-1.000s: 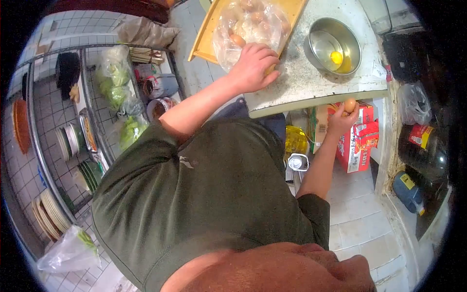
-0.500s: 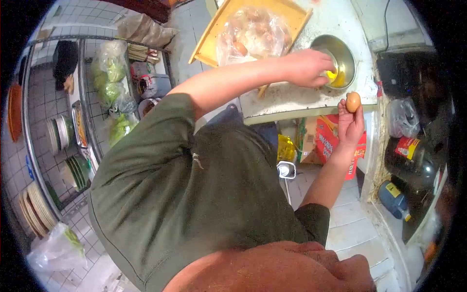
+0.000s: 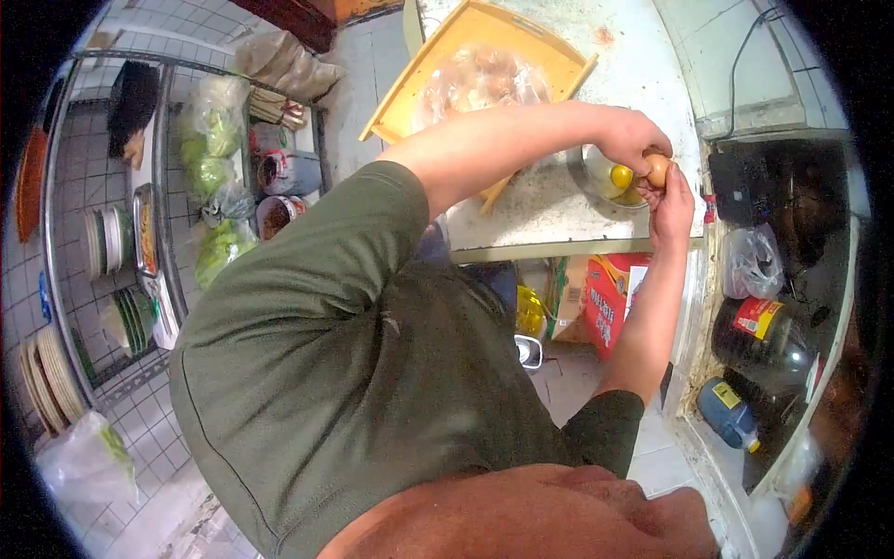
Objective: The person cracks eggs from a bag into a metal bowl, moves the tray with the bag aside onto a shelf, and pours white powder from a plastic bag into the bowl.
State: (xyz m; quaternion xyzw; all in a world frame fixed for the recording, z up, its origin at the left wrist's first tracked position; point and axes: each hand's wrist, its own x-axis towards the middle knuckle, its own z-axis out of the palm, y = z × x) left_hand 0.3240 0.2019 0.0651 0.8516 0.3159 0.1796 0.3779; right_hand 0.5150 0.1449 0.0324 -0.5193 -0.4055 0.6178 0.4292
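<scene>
A brown egg [image 3: 657, 171] is between my two hands at the right rim of a metal bowl [image 3: 585, 184]. My left hand [image 3: 637, 142] reaches across from the left, back of the hand up, its fingers closed against the egg's upper side. My right hand [image 3: 672, 203] grips the egg from below with its fingertips. Whether the shell is cracked is hidden by the fingers. A bright egg yolk [image 3: 621, 176] shows in the bowl, left of my fingers.
Behind my left arm, a wooden tray [image 3: 396, 104] holds a clear bag of eggs [image 3: 484, 79] on the stained white counter [image 3: 643, 56]. A red box [image 3: 607, 296] stands under the counter edge. Shelving with plates [image 3: 140, 321] and bagged greens [image 3: 222, 130] is at left; a dark jug [image 3: 759, 335] is at right.
My left hand has moved right, from over the bowl to the egg. My right hand has brought the egg up to the bowl's rim, and both hands now meet on it.
</scene>
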